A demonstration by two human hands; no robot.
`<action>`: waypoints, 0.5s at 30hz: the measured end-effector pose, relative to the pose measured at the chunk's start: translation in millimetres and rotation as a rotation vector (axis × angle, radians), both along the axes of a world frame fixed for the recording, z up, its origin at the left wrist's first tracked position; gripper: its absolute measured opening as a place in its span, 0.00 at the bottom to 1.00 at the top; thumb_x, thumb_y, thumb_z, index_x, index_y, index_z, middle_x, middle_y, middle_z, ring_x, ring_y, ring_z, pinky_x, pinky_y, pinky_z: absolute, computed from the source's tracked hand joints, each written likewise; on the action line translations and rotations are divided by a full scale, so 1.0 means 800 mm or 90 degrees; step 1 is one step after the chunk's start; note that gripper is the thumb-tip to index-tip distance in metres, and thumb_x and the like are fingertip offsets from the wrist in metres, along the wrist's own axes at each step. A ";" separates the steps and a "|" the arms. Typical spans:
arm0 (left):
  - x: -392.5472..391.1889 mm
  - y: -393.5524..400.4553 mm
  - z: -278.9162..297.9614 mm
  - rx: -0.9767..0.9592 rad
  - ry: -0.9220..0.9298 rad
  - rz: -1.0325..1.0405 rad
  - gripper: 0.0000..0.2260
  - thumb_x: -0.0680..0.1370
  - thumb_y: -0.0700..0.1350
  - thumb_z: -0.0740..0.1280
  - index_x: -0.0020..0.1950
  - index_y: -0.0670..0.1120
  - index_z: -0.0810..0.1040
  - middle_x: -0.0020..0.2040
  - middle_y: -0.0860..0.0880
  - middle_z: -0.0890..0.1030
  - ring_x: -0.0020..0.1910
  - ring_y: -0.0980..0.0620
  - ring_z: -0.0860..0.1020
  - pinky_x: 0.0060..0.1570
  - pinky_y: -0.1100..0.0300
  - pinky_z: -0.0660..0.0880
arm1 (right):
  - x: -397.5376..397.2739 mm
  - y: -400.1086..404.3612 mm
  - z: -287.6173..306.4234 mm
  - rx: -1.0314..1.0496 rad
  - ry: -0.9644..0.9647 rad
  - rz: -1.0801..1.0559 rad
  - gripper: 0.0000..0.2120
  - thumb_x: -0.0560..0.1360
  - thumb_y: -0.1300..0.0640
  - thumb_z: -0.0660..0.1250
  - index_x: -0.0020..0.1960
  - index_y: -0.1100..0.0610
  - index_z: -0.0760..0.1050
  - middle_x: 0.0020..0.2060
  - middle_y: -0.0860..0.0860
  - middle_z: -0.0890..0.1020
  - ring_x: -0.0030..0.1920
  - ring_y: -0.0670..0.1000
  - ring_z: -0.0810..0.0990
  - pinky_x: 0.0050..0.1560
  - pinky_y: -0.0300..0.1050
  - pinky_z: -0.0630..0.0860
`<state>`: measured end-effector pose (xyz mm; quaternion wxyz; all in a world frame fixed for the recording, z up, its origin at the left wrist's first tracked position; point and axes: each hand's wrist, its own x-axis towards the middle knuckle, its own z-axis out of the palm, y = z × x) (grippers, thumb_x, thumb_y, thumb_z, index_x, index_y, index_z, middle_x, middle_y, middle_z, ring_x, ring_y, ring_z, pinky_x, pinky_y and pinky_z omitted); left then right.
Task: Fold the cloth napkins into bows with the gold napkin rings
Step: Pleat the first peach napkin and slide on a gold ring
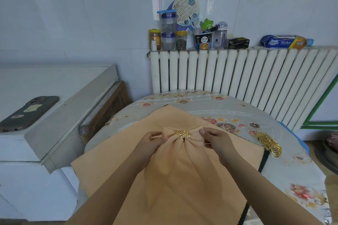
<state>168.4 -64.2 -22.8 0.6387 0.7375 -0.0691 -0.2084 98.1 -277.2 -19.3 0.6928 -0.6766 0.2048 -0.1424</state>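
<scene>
An orange cloth napkin (pixel 182 175) is gathered through a gold leaf-shaped napkin ring (pixel 183 134), forming a bow shape at its far end. My left hand (pixel 151 141) pinches the left loop of the bow. My right hand (pixel 213 138) pinches the right loop. The napkin's tail hangs toward me between my forearms. Beneath it lies a stack of flat orange napkins (pixel 102 160) on the round table (pixel 290 175).
A pile of spare gold rings (pixel 269 144) lies on the flowered tablecloth to the right. A white radiator (pixel 237 71) carrying jars and bottles stands behind the table. A phone (pixel 27 113) rests on the white cabinet at left.
</scene>
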 end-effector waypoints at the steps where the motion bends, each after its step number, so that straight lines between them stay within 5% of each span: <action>1: 0.009 -0.003 0.001 0.028 -0.029 0.007 0.18 0.73 0.47 0.71 0.61 0.48 0.74 0.55 0.50 0.79 0.53 0.51 0.78 0.53 0.54 0.76 | 0.009 -0.002 0.003 -0.014 0.000 -0.017 0.05 0.76 0.60 0.67 0.49 0.58 0.82 0.39 0.51 0.82 0.38 0.49 0.78 0.36 0.35 0.74; 4: 0.042 -0.020 0.005 0.076 -0.111 0.005 0.16 0.72 0.41 0.72 0.59 0.48 0.76 0.55 0.52 0.79 0.53 0.55 0.76 0.52 0.60 0.74 | 0.049 -0.012 0.008 -0.064 0.004 -0.073 0.03 0.75 0.60 0.69 0.47 0.58 0.80 0.38 0.49 0.81 0.36 0.47 0.78 0.33 0.35 0.72; 9: 0.115 -0.066 0.010 0.104 -0.167 0.020 0.16 0.72 0.39 0.70 0.59 0.49 0.76 0.54 0.55 0.78 0.51 0.59 0.75 0.46 0.67 0.70 | 0.129 -0.045 0.001 -0.145 0.042 -0.160 0.05 0.72 0.55 0.72 0.40 0.55 0.78 0.39 0.51 0.83 0.42 0.53 0.81 0.49 0.53 0.78; 15: 0.209 -0.132 0.007 0.119 -0.174 0.035 0.17 0.73 0.38 0.67 0.59 0.49 0.74 0.54 0.54 0.77 0.53 0.55 0.75 0.45 0.65 0.70 | 0.225 -0.091 -0.013 -0.145 0.040 -0.138 0.06 0.76 0.59 0.66 0.50 0.55 0.81 0.48 0.50 0.83 0.50 0.52 0.80 0.57 0.52 0.76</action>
